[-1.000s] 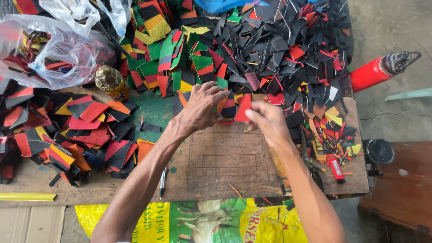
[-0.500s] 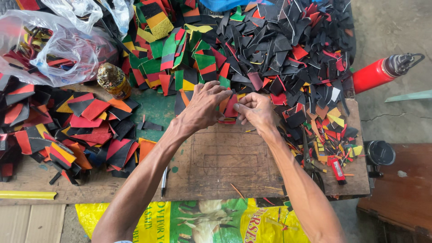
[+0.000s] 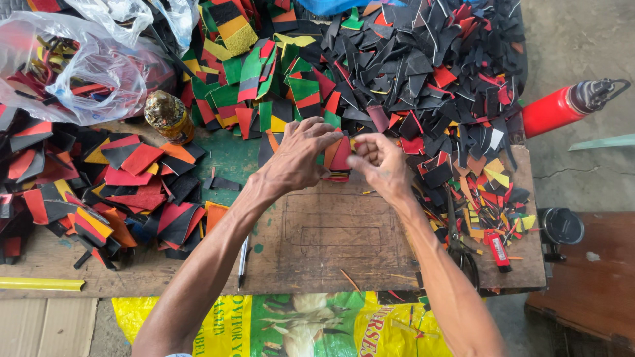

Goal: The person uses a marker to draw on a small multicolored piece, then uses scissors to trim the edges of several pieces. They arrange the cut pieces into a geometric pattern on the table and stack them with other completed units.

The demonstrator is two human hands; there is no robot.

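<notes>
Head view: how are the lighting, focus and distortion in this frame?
Head view: soft, even daylight with faint shadows; glare only on the clear plastic bag; left hand, right hand and the scrap pile are sharp; wide-angle bowing bends the table edge near the borders.
</notes>
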